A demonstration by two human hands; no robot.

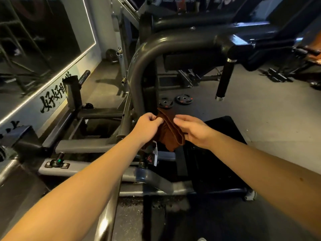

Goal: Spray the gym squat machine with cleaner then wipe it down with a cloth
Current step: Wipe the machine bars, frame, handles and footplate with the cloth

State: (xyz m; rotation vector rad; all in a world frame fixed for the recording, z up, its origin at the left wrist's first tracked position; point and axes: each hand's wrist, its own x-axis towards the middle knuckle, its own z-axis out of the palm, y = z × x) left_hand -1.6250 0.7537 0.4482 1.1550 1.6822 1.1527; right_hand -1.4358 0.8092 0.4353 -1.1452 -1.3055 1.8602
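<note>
A brown cloth point(171, 131) hangs folded between my two hands in the middle of the view. My left hand point(148, 126) pinches its upper left edge with curled fingers. My right hand point(192, 131) holds its right side, thumb on top. Both hands are just in front of the lower part of the squat machine's curved grey steel tube point(139, 66). The machine's black footplate point(217, 153) lies below my right hand. A spray bottle is partly visible under my left wrist point(152, 155), mostly hidden; I cannot tell how it is held.
A black padded handle point(225, 79) hangs at the right of the frame. Two weight plates point(175, 101) lie on the grey floor behind the cloth. A mirror wall point(34, 40) runs along the left. Grey base beams point(83, 146) and a peg point(73, 91) stand at the left.
</note>
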